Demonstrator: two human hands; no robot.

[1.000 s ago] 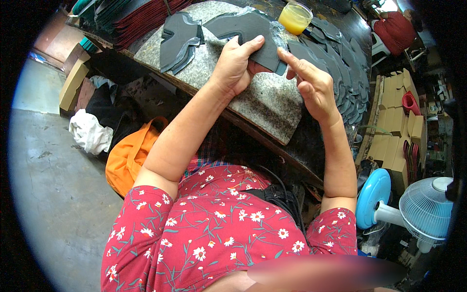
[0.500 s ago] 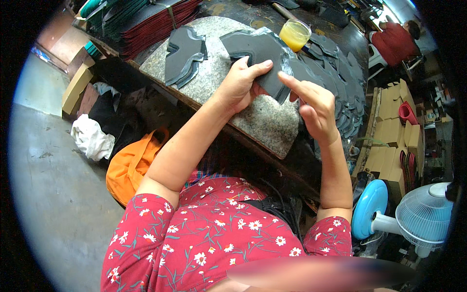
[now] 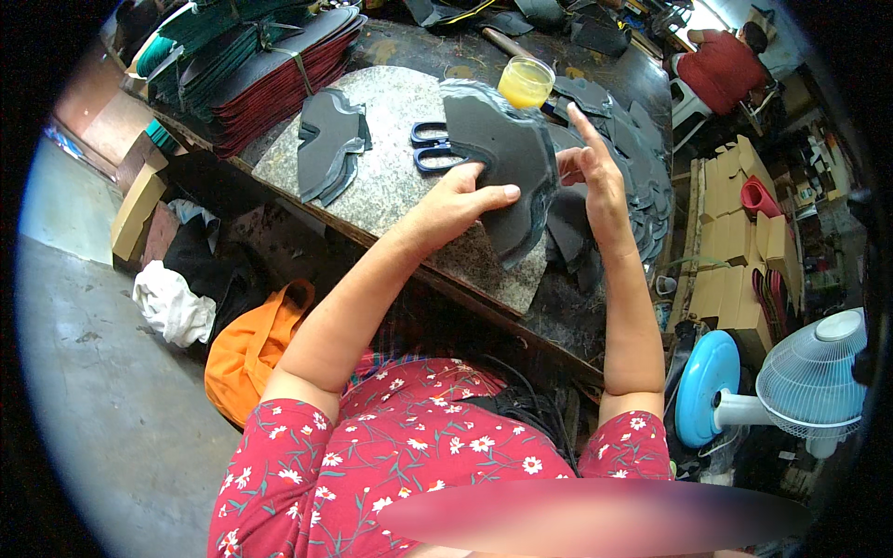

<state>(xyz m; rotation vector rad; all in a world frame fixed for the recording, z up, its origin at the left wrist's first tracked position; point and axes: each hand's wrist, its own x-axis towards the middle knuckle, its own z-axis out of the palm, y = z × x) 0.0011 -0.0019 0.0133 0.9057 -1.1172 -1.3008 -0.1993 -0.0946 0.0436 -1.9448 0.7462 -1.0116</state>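
Grey concrete floor [image 3: 84,372] spreads along the left of the head view, below a dark workbench [image 3: 400,46] bearing a speckled stone slab [image 3: 381,98]. Over the slab, the left hand [image 3: 451,206] grips a layered stack of dark grey cut panels [image 3: 498,139], thumb flat on the upper face. Their long axis runs from the far end, near a cup of yellow liquid [image 3: 527,84], back toward the person, the near end slightly rightward; the layered edge faces right. Beside that edge is the right hand [image 3: 600,181], index finger raised and other fingers curled; I cannot tell whether it pinches the panels.

Blue-handled scissors [image 3: 431,147] lie on the slab, partly covered by the panels; a smaller notched pile [image 3: 326,149] lies left of them. Overlapping grey pieces [image 3: 646,167] heap up at right. Farther right stand cardboard boxes [image 3: 730,246], a blue-and-white fan [image 3: 809,381] and, farther back, a seated person in red [image 3: 721,70].
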